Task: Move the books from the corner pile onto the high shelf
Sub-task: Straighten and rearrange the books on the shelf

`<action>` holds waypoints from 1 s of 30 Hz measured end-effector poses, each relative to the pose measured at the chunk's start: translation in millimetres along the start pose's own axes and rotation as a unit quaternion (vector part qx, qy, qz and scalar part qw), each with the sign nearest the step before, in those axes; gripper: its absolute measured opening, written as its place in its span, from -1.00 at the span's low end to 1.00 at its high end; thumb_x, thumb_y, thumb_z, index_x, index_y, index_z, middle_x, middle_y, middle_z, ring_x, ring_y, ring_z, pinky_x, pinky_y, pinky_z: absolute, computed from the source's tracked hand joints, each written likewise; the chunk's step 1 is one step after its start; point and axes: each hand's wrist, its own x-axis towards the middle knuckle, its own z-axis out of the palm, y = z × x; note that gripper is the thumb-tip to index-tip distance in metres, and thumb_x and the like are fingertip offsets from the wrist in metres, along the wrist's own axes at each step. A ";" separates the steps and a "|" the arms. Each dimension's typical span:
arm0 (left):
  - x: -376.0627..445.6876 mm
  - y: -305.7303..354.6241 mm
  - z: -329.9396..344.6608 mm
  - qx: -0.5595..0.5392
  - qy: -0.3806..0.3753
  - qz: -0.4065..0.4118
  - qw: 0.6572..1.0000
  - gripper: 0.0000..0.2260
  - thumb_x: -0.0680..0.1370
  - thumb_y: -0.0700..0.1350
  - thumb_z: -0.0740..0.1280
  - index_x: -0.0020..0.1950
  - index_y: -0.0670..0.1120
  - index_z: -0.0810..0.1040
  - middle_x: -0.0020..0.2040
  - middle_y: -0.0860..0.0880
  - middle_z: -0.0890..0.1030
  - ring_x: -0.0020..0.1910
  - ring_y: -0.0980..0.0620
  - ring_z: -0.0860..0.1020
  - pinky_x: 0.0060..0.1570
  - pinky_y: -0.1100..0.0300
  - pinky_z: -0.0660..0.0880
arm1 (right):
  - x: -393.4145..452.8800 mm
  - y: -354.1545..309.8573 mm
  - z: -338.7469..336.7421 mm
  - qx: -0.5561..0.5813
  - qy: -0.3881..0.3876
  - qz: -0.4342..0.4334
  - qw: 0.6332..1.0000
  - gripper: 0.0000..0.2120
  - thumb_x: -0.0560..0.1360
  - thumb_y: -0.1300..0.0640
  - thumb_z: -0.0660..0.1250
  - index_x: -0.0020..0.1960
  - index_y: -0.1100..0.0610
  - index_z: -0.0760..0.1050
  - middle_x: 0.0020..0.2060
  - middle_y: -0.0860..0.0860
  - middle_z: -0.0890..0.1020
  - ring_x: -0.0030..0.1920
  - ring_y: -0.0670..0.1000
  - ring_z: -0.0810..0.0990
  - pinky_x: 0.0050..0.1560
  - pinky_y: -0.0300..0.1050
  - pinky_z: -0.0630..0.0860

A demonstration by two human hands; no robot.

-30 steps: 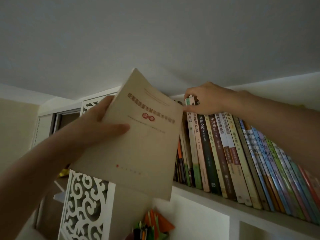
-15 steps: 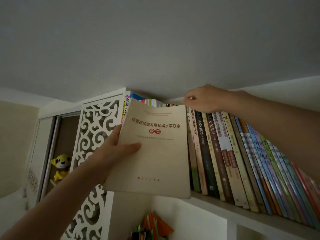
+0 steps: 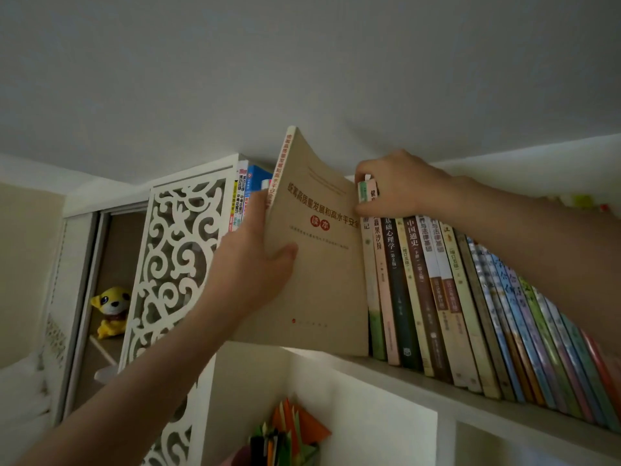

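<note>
My left hand [image 3: 255,264] grips a tan paperback book [image 3: 319,264] with red lettering by its spine side, thumb across the cover. The book stands almost upright with its bottom edge at the front of the high white shelf [image 3: 437,391], its right edge slipped in left of the row of upright books [image 3: 470,314]. My right hand [image 3: 396,186] curls over the tops of the leftmost books in that row and holds them toward the right. More books [image 3: 245,190] stand behind the tan one at the shelf's left end.
A white carved fretwork panel [image 3: 174,264] closes the shelf's left side. Beyond it a yellow plush toy [image 3: 111,311] sits in a recess. Below the shelf a cubby holds folded coloured paper [image 3: 289,428]. The ceiling lies close above the book tops.
The tan book has swung from a tilted position to nearly upright and moved right and up into the gap at the row's left end. My right hand keeps hold of the book tops.
</note>
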 end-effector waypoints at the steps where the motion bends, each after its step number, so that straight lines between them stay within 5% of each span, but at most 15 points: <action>1: 3.4 1.6 3.8 -0.007 0.002 -0.006 1.000 -0.50 0.55 -0.10 0.33 0.39 0.10 0.17 0.04 0.09 0.52 -0.19 0.08 0.58 -0.31 0.14 0.58 | 0.2 -0.1 -0.7 0.004 -0.005 0.002 1.000 -0.60 0.40 -0.10 0.43 0.17 0.02 0.47 -0.11 0.04 0.56 -0.20 0.03 0.60 -0.18 -0.07 0.59; 4: 14.4 5.8 18.9 -0.029 -0.006 -0.021 0.999 -0.49 0.55 -0.09 0.32 0.41 0.09 0.16 0.08 0.08 0.49 -0.12 0.01 0.59 -0.27 0.09 0.60 | 1.0 -0.5 -3.0 0.015 -0.014 0.002 1.000 -0.56 0.41 -0.12 0.43 0.21 0.02 0.48 -0.04 0.05 0.58 -0.15 0.04 0.61 -0.10 -0.06 0.60; 7: 18.1 14.7 46.7 -0.075 0.001 -0.035 0.997 -0.51 0.56 -0.12 0.31 0.40 0.08 0.16 0.07 0.12 0.40 -0.17 0.10 0.52 -0.40 0.27 0.50 | 2.3 -2.6 -3.2 0.021 -0.022 -0.003 1.000 -0.56 0.43 -0.10 0.43 0.24 0.02 0.48 -0.04 0.03 0.56 -0.13 0.03 0.60 -0.10 -0.08 0.58; 10: -0.1 17.5 88.0 -0.132 0.052 -0.035 0.989 -0.56 0.56 -0.14 0.29 0.37 0.06 0.22 0.22 0.07 0.34 0.20 0.03 0.42 0.01 0.06 0.56 | 5.7 -0.3 -1.2 0.012 -0.035 -0.001 0.999 -0.57 0.45 -0.05 0.40 0.28 0.02 0.46 0.04 0.09 0.58 -0.06 0.10 0.62 -0.05 0.00 0.61; 13: -18.2 21.3 125.0 -0.143 0.090 -0.029 0.985 -0.68 0.63 0.03 0.14 0.37 0.05 0.25 0.40 0.03 0.24 0.42 -0.02 0.20 0.39 -0.19 0.23 | 6.8 -0.1 -1.9 0.002 -0.041 0.002 0.999 -0.61 0.47 -0.05 0.37 0.25 0.03 0.48 0.03 0.10 0.60 -0.08 0.10 0.62 -0.12 -0.06 0.58; 17: -14.9 18.7 131.9 -0.108 -0.031 -0.033 0.993 -0.51 0.62 0.21 -0.12 0.54 0.20 -0.16 0.55 0.12 -0.13 0.53 -0.02 -0.19 0.46 -0.21 -0.19 | 4.1 -0.5 -1.8 0.015 -0.054 0.002 0.998 -0.68 0.51 -0.06 0.32 0.22 0.03 0.51 -0.04 0.05 0.63 -0.17 0.01 0.62 -0.23 -0.16 0.52; 22: -7.3 -22.8 94.7 -0.015 -0.160 0.027 0.987 -0.49 0.58 0.23 0.09 0.48 0.37 -0.04 0.52 0.23 -0.15 0.51 -0.04 -0.16 0.42 -0.24 -0.10 | 7.7 6.7 -5.3 0.029 -0.089 0.010 0.996 -0.70 0.55 -0.09 0.25 0.21 0.01 0.54 -0.08 0.00 0.64 -0.17 -0.07 0.61 -0.26 -0.20 0.48; 30: 3.8 -28.1 108.3 0.056 -0.021 0.086 0.995 -0.29 0.44 0.34 0.27 0.47 0.40 -0.05 0.46 0.08 0.00 0.44 -0.04 -0.02 0.39 -0.14 0.02 | 14.7 7.7 -7.8 -0.005 -0.100 0.009 0.995 -0.65 0.55 -0.11 0.29 0.28 -0.01 0.50 -0.03 -0.01 0.66 -0.11 -0.06 0.63 -0.15 -0.15 0.54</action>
